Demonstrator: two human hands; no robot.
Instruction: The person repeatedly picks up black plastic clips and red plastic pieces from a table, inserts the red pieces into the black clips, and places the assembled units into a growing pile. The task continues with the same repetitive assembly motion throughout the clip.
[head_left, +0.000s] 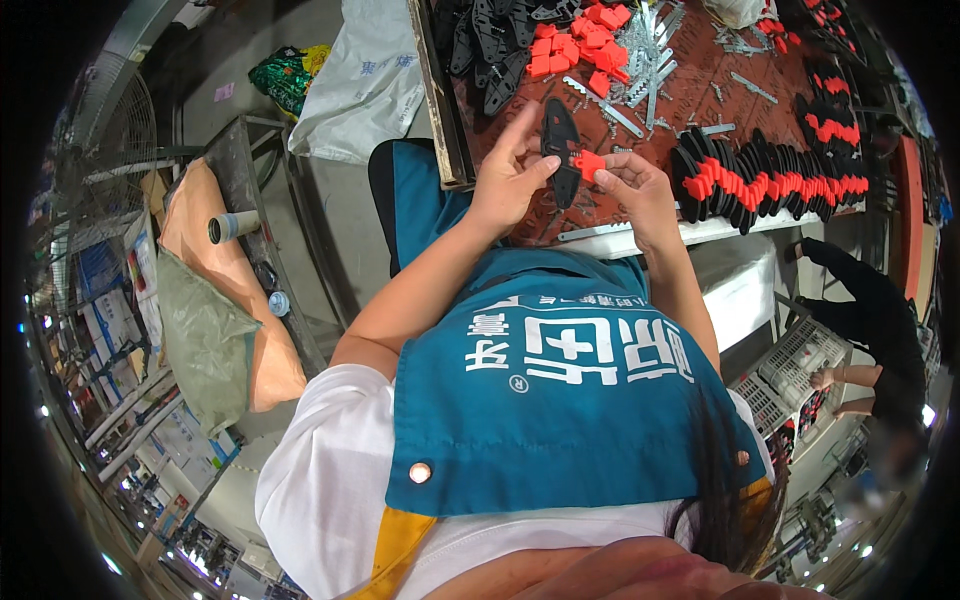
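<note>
My left hand (505,182) grips a flat black plastic piece (562,128), long and rounded at its ends, with the thumb on its near face and a finger stretched out beside it. A small red plastic block (588,165) sits against the middle of the black piece. My right hand (638,192) pinches that block at its right side; whether the block is fixed in the black piece cannot be made out. Both hands are above the near edge of a red-brown table (700,105).
Loose red blocks (580,45), black pieces (490,60) and toothed metal strips (650,75) lie at the back. A row of black pieces with red blocks (770,185) stands at right. Beyond it, a person (860,310) reaches toward a grey crate (800,365). Left is a cup (235,227).
</note>
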